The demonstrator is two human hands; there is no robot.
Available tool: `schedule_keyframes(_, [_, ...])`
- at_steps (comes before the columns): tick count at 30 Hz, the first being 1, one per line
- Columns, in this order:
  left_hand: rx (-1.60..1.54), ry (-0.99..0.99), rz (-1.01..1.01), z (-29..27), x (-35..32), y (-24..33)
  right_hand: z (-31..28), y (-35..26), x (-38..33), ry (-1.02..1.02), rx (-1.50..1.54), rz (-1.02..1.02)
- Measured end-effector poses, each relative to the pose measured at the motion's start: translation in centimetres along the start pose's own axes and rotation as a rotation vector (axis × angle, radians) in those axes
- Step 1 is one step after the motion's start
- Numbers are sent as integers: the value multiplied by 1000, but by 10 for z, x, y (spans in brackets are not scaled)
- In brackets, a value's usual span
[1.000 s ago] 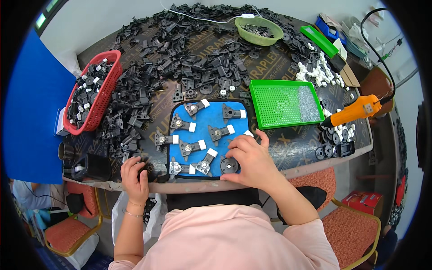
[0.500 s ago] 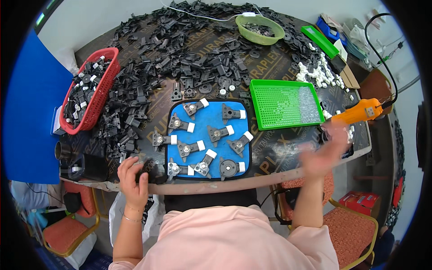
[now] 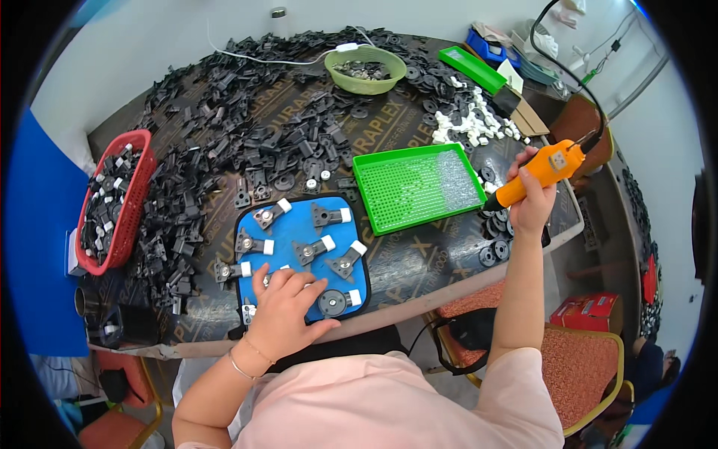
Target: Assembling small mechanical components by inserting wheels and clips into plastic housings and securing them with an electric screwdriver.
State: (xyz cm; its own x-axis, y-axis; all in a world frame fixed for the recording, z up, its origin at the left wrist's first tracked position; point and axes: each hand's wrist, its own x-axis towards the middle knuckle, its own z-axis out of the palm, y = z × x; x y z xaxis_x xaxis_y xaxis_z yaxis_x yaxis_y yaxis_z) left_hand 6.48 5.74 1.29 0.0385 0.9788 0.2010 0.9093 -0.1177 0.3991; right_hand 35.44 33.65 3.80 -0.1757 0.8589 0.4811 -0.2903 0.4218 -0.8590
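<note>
My right hand [image 3: 532, 206] is wrapped round an orange electric screwdriver [image 3: 552, 165], whose dark tip points down and left beside the green tray [image 3: 396, 187]. Over the lower part of a blue mat [image 3: 298, 227] hovers or rests my left hand [image 3: 288, 308], fingers spread, nothing visible in it; whether it touches the parts beneath cannot be told. On the mat lie several black bracket-like parts with white ends [image 3: 346, 260], most with a metal screw head showing. One near my left fingertips carries a black round disc [image 3: 333, 302]. My left hand hides some parts.
Screws [image 3: 455, 179] lie in the tray's right end. Behind spread piles of loose black parts [image 3: 277, 138], white pieces [image 3: 467, 120] and a pale green basket [image 3: 366, 82]. A red basket [image 3: 116, 202] of parts stands left. The screwdriver's black cable [image 3: 572, 78] hangs at the right.
My right hand has taken hold of the electric screwdriver. My left hand has moved from the table's front edge onto the mat. The whole view has shifted and tilted.
</note>
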Motion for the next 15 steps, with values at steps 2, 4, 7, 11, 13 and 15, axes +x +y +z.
schedule_keyframes(2, [-1,-25,-25,4,1,-2,23,-18,-1,98,142,-26])
schedule_keyframes(4, [-3,-33,-27,5,3,0,47,-22,-4,103,209,-17])
schedule_keyframes(7, [-5,-51,-32,8,5,0,72,-5,-10,25,193,-16])
schedule_keyframes(11, [-14,-83,-37,9,8,2,96,19,-15,55,98,-43])
schedule_keyframes(13, [-10,-87,-38,9,9,2,99,27,-15,51,77,-52])
schedule_keyframes(15, [-8,-91,-42,9,10,2,102,29,-17,49,84,-30])
